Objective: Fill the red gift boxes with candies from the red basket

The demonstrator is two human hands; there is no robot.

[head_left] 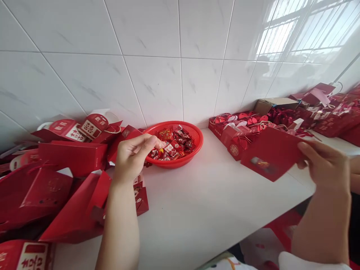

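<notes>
My left hand (136,152) is closed at the left rim of a round red plastic basket (197,148); whatever its fingers hold, if anything, is too small to make out. Wrapped candies (173,149) in red and other colours fill the basket. Off to the right, my right hand (323,161) pinches the right edge of a flat red box (271,153), lifted above the white table (180,210). A shiny patch shows on the box's face.
Red boxes and bags (73,155) lie heaped on the left. Filled red gift boxes (239,129) stand along the tiled wall (152,75) at the right, with an open carton (277,105) behind. Part of another person's arm (354,174) shows at the right edge.
</notes>
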